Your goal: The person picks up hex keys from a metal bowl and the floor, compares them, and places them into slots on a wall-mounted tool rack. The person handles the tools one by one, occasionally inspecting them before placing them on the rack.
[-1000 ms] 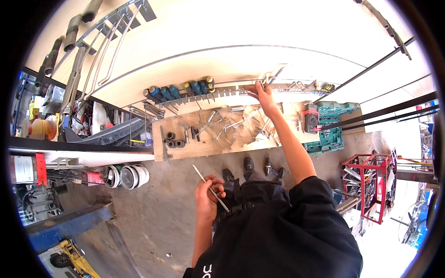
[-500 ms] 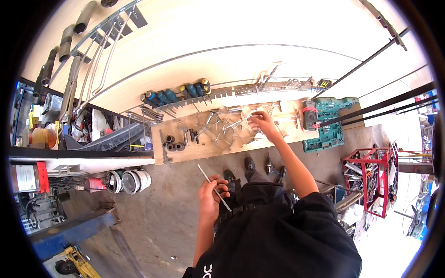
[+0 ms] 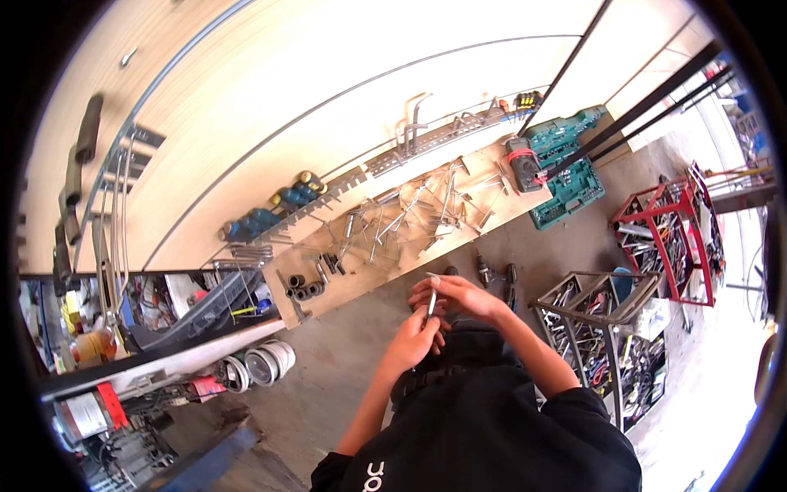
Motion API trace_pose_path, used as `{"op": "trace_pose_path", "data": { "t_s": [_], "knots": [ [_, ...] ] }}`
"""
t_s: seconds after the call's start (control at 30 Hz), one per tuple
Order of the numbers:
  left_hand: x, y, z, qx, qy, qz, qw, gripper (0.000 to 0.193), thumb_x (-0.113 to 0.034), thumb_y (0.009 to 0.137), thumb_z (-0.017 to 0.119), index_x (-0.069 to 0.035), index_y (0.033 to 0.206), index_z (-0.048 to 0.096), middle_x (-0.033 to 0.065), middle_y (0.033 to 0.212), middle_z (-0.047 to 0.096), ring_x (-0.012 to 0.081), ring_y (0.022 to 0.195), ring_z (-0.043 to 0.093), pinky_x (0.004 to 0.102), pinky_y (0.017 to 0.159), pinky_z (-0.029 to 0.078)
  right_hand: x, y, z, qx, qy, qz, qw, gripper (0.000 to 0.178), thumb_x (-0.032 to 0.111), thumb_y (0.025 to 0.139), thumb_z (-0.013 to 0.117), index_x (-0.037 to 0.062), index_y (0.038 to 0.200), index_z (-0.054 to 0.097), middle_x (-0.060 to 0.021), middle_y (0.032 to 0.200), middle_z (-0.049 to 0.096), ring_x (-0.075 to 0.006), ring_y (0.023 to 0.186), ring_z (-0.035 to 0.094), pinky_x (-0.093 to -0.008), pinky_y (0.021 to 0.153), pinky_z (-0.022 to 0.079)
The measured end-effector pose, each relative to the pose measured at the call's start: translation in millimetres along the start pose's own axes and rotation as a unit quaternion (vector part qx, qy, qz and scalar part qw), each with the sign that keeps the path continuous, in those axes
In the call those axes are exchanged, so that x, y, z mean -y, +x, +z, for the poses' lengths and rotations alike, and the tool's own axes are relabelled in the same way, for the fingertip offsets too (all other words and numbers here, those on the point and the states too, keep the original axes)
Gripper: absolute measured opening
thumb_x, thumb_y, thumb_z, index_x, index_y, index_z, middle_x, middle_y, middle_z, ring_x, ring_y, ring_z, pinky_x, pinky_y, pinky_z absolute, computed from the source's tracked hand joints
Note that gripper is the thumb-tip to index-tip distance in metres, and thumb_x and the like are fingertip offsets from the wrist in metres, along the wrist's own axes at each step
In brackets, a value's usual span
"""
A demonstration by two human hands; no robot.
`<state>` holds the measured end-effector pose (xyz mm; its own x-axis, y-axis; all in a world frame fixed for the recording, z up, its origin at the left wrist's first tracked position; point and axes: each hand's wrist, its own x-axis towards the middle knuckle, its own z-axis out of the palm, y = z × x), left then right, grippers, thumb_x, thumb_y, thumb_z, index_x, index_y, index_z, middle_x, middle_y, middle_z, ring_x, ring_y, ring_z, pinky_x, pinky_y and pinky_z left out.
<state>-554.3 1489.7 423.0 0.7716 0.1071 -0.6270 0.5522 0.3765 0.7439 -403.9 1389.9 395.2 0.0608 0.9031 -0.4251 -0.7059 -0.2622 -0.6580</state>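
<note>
Both of my hands are together in front of my body, below the near edge of the wooden workbench (image 3: 373,277). My left hand (image 3: 412,338) is closed round a thin, light metal rod (image 3: 432,302) that points up from its grip. My right hand (image 3: 463,297) is closed at the rod's upper end, its fingers curled over the left fingers. Whether a second piece is inside the right hand is hidden. Beyond the hands, a loose pile of thin rods and T-shaped keys (image 3: 402,215) covers the bench. Several dark sockets (image 3: 305,290) stand at its left end.
Blue-handled screwdrivers (image 3: 252,223) hang in a rack behind the bench. At its right end are a meter (image 3: 523,166) with a red cable and an open green tool case (image 3: 574,193). A metal tool cart (image 3: 602,297) stands right; power drills (image 3: 494,275) are on the floor.
My right hand has come back from the bench pile to my left hand. The left hand has moved up and right with the rod. My view has turned.
</note>
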Motion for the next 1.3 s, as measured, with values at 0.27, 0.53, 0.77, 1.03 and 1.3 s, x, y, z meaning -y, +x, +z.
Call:
{"op": "trace_pose_path", "data": {
  "t_s": [0.27,0.53,0.77,1.03,1.3],
  "knots": [
    [-33,56,-12,0.01,0.354,0.125,0.927,0.029,-0.024,0.096,0.048,0.003,0.104,0.056,0.0104,0.077,0.064,0.0168,0.067,0.063,0.0324,0.061,0.051,-35,-11,-39,-0.206,0.243,-0.133,0.939,0.041,0.037,0.1,0.039,-0.0016,0.105,0.054,-0.0147,0.09,0.067,-0.027,0.083,0.066,-0.0385,0.075,0.052],
    [-163,166,-55,-0.379,0.461,0.322,0.735,0.047,-0.023,0.082,0.069,0.005,0.113,0.05,0.0151,0.084,0.065,0.0278,0.069,0.065,0.0372,0.066,0.051,-48,-51,-99,-0.318,0.38,-0.225,0.839,0.04,0.034,0.098,0.044,-0.0039,0.107,0.052,-0.0158,0.09,0.066,-0.0301,0.087,0.064,-0.0401,0.086,0.049],
    [-168,218,-99,-0.333,0.489,0.344,0.729,0.014,-0.008,0.08,0.066,0.004,0.089,0.067,0.0202,0.078,0.068,0.0279,0.073,0.07,0.0361,0.066,0.053,-70,-67,-107,-0.368,0.432,-0.246,0.786,0.037,0.033,0.098,0.046,-0.0034,0.105,0.054,-0.0155,0.09,0.066,-0.03,0.087,0.064,-0.0401,0.086,0.049],
    [-188,227,-113,-0.339,0.531,0.323,0.706,0.012,-0.008,0.079,0.065,0.001,0.086,0.069,0.0194,0.076,0.067,0.031,0.071,0.068,0.0363,0.065,0.052,-83,-55,-97,-0.378,0.447,-0.264,0.767,0.035,0.031,0.099,0.044,-0.0022,0.103,0.054,-0.0149,0.09,0.065,-0.0283,0.086,0.063,-0.0398,0.085,0.05],
    [-207,229,-110,-0.334,0.615,0.3,0.649,0.011,-0.008,0.077,0.064,-0.001,0.084,0.07,0.0209,0.078,0.065,0.0365,0.074,0.066,0.0402,0.067,0.052,-77,-48,-93,-0.391,0.425,-0.276,0.768,0.034,0.031,0.098,0.047,-0.0024,0.102,0.055,-0.0149,0.088,0.066,-0.0283,0.082,0.064,-0.0393,0.082,0.051]
  ]
}}
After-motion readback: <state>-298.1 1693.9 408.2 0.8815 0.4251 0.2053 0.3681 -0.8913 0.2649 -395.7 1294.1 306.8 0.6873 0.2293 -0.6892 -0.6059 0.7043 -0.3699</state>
